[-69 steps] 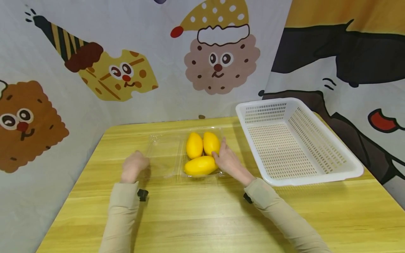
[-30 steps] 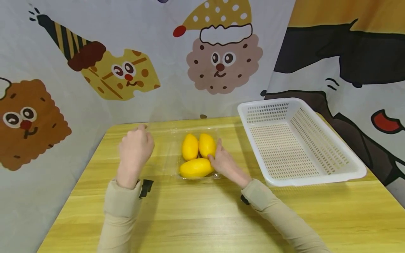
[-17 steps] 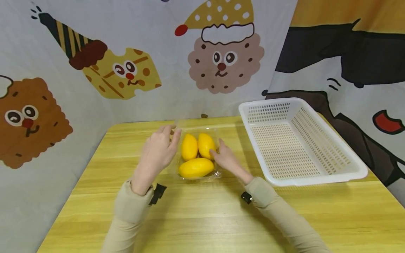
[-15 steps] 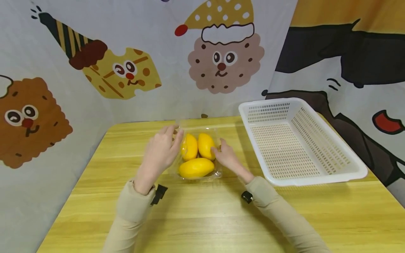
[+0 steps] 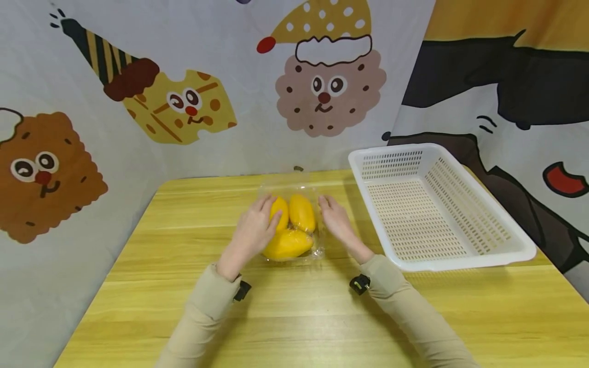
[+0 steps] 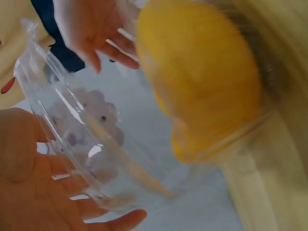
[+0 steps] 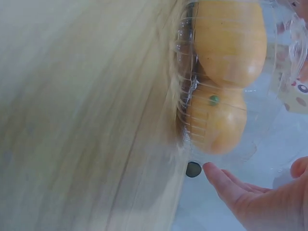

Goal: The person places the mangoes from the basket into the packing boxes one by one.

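Note:
Three yellow mangoes [image 5: 302, 212] lie in a clear plastic clamshell box [image 5: 317, 251] on the table. Two sit side by side at the back and one lies crosswise in front. The box's clear lid [image 6: 72, 106] stands tilted over them, hinged at the left. My left hand [image 5: 253, 227] is at the lid's outer side, its fingers extended along the plastic in the left wrist view; it partly covers the left mango. Beside the box's right wall is my right hand [image 5: 336, 219], fingers fairly straight and holding nothing. Whether its fingertips touch the box I cannot tell.
A white perforated plastic basket [image 5: 421, 220] stands on the wooden table [image 5: 294, 317], right of the box. A cloth backdrop with cartoon prints [image 5: 329, 92] rises behind the table's back edge.
The left hand has swung the lid up from lying flat on the left and over toward the mangoes. The right hand has moved off the right mango to the box's right side.

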### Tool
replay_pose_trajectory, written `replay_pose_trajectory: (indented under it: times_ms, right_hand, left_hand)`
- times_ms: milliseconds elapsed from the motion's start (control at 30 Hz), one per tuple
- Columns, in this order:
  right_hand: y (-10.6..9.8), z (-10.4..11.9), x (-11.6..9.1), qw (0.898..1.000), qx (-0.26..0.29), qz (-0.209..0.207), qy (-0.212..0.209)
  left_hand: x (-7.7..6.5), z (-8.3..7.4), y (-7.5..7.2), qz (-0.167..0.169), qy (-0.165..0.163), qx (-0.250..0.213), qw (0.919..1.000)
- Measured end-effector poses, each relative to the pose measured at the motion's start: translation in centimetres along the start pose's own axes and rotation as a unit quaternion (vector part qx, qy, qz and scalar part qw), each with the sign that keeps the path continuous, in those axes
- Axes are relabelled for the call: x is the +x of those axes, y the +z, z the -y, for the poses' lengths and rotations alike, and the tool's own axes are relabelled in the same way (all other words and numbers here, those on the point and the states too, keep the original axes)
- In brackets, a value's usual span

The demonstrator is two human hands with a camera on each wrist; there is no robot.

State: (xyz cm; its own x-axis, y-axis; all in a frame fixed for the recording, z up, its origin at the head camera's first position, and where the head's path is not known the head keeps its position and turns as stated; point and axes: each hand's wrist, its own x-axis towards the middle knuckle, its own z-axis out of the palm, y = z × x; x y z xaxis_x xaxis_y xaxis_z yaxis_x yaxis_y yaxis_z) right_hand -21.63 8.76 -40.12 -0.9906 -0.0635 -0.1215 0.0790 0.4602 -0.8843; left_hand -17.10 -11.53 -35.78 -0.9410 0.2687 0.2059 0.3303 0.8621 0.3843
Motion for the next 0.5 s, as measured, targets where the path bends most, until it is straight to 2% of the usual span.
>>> replay_pose_trajectory:
  times_ms: [267, 500]
  right_hand:
    - [0.2, 0.1, 0.8, 1.0, 0.005, -0.014, 0.018]
    - [0.4, 0.2, 2.3, 0.998, 0.02, -0.045, 0.042]
  left_hand:
    - [-0.4, 0.5, 1.1, 0.07, -0.062, 0.021, 0.9954]
    - [-0.4, 0.3, 1.9, 0.086, -0.082, 0.041, 0.9921]
